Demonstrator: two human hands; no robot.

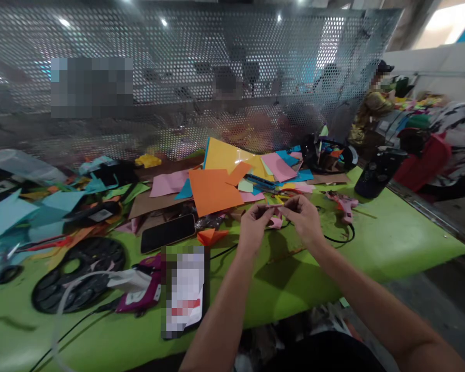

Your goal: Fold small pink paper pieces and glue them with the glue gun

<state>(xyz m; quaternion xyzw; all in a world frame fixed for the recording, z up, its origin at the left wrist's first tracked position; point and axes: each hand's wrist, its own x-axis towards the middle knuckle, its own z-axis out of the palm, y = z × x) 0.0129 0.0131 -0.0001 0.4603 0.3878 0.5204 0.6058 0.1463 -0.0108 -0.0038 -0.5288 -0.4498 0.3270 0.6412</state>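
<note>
My left hand [254,226] and my right hand [303,217] meet above the green table, both with fingers pinched. Between their fingertips is a thin pink piece of paper [275,205]; its full shape is too small to make out. Just below the fingers, more pink paper [276,222] shows. A sheet of orange paper [213,192] lies on the pile beyond my left hand. To the right of my right hand rests a pink glue gun [345,205] with a black cord. A small folded orange paper [211,236] lies left of my left wrist.
A dark phone [168,233], a second phone with a lit screen [184,294], a magenta device [145,289] and a black round tray [50,289] occupy the left. A black tumbler [380,171] stands at right. Behind the paper scraps rises a perforated metal screen [170,67]. Another person [372,111] is beyond.
</note>
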